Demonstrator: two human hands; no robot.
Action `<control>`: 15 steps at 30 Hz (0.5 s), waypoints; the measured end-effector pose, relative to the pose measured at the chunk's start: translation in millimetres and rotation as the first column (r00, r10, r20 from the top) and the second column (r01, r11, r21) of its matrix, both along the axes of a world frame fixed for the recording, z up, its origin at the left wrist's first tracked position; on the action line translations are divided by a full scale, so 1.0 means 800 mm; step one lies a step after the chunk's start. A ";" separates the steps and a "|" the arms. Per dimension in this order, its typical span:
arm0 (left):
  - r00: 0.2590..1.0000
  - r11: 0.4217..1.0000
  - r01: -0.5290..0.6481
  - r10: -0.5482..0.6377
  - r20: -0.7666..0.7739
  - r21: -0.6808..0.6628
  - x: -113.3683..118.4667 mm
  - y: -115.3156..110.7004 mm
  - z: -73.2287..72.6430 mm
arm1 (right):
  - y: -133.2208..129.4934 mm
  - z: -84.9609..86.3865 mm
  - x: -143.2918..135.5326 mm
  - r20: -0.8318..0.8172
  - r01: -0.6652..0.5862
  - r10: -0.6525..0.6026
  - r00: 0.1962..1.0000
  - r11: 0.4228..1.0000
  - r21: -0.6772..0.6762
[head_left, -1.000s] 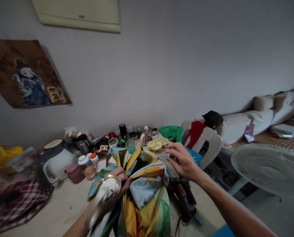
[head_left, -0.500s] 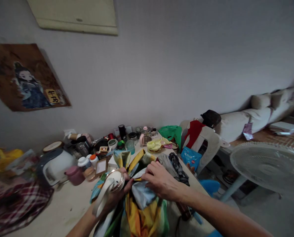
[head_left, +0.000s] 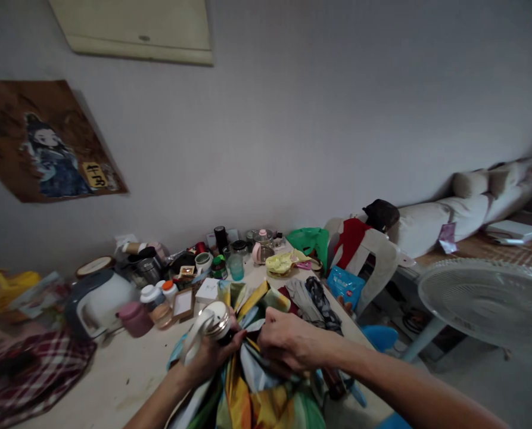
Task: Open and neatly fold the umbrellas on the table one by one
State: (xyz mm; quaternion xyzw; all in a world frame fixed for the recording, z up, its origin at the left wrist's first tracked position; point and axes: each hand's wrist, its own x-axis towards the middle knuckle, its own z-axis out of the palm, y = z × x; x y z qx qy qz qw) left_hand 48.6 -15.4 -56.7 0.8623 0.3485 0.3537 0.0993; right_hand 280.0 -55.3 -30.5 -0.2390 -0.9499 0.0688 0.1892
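Note:
My left hand (head_left: 210, 356) is closed around a round, white-topped object (head_left: 215, 314) with a shiny rim; a pale strap hangs from it toward the wrist. Its exact kind is not clear. The thumb of that hand presses at gathered folds of a colourful cloth (head_left: 239, 390), patterned in yellow, orange, green and pale blue. Just to the right, my right hand (head_left: 288, 341) has curled fingers at the same folds, touching a dark opening or fold between the hands. The fingertips are partly hidden. The cloth spreads below both hands over the table's near side.
On the cluttered table (head_left: 118, 375) stand a kettle (head_left: 109, 298), a pink jar (head_left: 134, 317), a small white box (head_left: 207, 290) and a blue-green glass (head_left: 236, 266). A plaid cloth (head_left: 37, 381) lies left. Right are a chair (head_left: 377, 262) and a fan (head_left: 484, 304).
My right hand has curled its fingers inward and turned at the cloth folds. The left hand and round object have shifted slightly right, and the cloth top has dropped, showing more of the white box.

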 end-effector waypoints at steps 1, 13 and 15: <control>0.998 0.998 0.042 -0.044 -0.037 -0.052 -0.002 -0.001 0.001 | 0.004 0.002 0.009 0.016 0.014 -0.013 1.000 1.000 -0.028; 0.985 0.985 0.157 -0.161 -0.056 -0.072 0.004 -0.012 0.046 | 0.032 0.071 0.092 -0.195 0.114 -0.137 0.971 0.985 -0.126; 0.981 0.983 0.173 -0.177 -0.073 -0.055 0.005 -0.013 0.053 | 0.035 0.073 0.094 -0.282 0.153 -0.174 0.944 0.984 -0.096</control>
